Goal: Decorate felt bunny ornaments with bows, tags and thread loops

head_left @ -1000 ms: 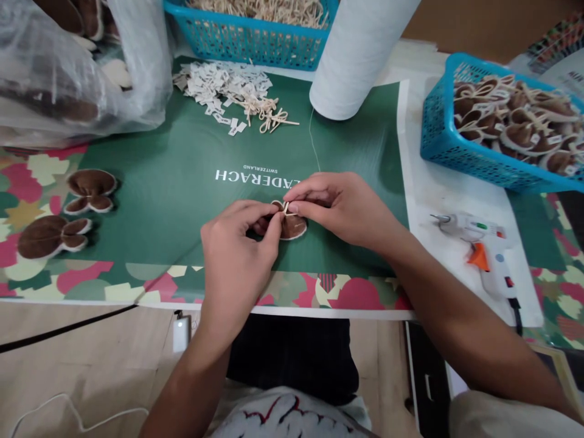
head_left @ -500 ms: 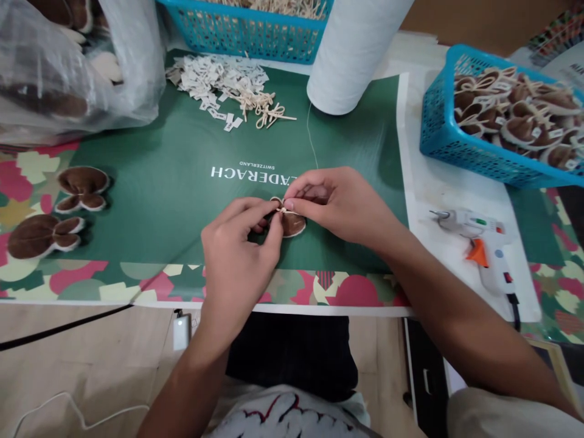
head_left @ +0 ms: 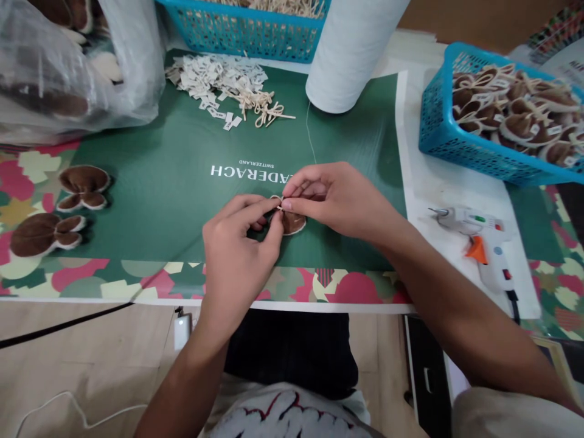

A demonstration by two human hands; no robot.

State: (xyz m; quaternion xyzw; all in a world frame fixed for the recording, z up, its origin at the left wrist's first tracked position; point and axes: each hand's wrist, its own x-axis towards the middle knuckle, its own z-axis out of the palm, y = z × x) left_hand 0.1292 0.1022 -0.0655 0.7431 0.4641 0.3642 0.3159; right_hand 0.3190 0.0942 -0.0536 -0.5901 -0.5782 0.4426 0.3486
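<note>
A small brown plush bunny-shaped piece (head_left: pixel 294 224) with a pale edge lies on the green sheet, partly covered by my fingers. My left hand (head_left: pixel 241 234) pinches it from the left at its narrow middle, where a cream cord bow (head_left: pixel 276 198) shows in part. From the right, my right hand (head_left: pixel 326 198) closes thumb and forefinger on the bow at the same spot. The fingertips of both hands meet there and hide most of the bow. A thin thread (head_left: pixel 311 137) runs from a white cone of thread (head_left: pixel 351 55) down toward my right hand.
Two brown plush pieces (head_left: pixel 48 234) lie at left. Ahead are white labels (head_left: pixel 214 76), cream bows (head_left: pixel 269 112) and a blue basket (head_left: pixel 246 36). A plastic bag (head_left: pixel 132 91) stands far left. At right are a glue gun (head_left: pixel 474 222) and a blue basket of finished-looking pieces (head_left: pixel 479 161).
Both hands stay at the plush piece with only slight finger movement. My right fingertips have shifted a little left over the bow, which is now more covered.
</note>
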